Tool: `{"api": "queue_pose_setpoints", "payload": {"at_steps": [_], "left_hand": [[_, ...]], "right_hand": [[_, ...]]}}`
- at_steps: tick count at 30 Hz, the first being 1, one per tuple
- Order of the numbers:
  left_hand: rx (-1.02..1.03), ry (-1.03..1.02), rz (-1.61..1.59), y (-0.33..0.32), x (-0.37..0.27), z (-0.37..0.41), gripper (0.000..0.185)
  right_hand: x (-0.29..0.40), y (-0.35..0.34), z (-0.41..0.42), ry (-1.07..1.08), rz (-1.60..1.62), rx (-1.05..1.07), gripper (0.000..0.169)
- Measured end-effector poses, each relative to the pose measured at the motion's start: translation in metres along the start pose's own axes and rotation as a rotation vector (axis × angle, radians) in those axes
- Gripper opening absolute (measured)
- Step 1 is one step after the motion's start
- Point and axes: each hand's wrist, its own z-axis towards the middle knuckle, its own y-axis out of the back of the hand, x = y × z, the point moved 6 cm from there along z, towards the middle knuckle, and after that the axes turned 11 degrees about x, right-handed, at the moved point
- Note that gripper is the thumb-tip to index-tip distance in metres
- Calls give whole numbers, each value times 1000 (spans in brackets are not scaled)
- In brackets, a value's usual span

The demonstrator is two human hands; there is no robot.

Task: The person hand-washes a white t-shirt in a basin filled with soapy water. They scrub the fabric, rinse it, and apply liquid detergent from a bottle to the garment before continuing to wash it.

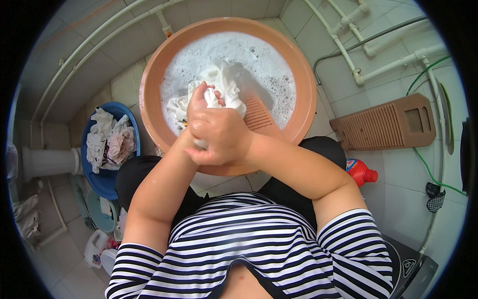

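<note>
A wet, bunched white cloth [224,80] hangs from my hands into a large orange-brown plastic basin [304,93] of sudsy water. My left hand [203,99] is closed around part of the cloth, palm side up. Nearer my body, my right hand [222,136] is closed in a fist over the left wrist area, and a bit of white fabric shows by its thumb. Some of what it grips is hidden behind the fingers. Beside the cloth, a ribbed orange-brown washboard [257,114] lies partly under the foam, leaning towards the basin's near rim.
Left of the basin, a blue tub [112,187] holds white and pinkish clothes [119,144]. Behind it stand a green basin [102,216] and a white jug [95,246]. At right are a brown washboard [373,123], a red bottle [360,172] and white wall pipes [396,65].
</note>
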Motion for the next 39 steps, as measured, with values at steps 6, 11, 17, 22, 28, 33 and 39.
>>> {"api": "queue_pose_setpoints", "payload": {"at_steps": [6,11,17,22,28,33,39], "left_hand": [[-132,-61,183,-48,10,-30,29],[8,115,148,20,-15,6,27],[242,4,513,-84,-14,-36,44],[247,-360,2303,-75,-40,-40,36],[307,-253,1593,-85,-50,-41,16],[472,-458,776,-93,-96,-52,12],[399,-586,483,-65,-141,-44,14]], "right_hand": [[-88,18,-10,-307,-104,-259,19],[0,-10,1,-114,-38,-57,23],[-107,57,-1,-732,-62,-221,31],[-110,55,1,-714,559,-76,43],[-95,40,3,-533,854,86,29],[-112,12,-17,-674,235,535,34],[-137,12,-29,-781,280,523,38]]}}
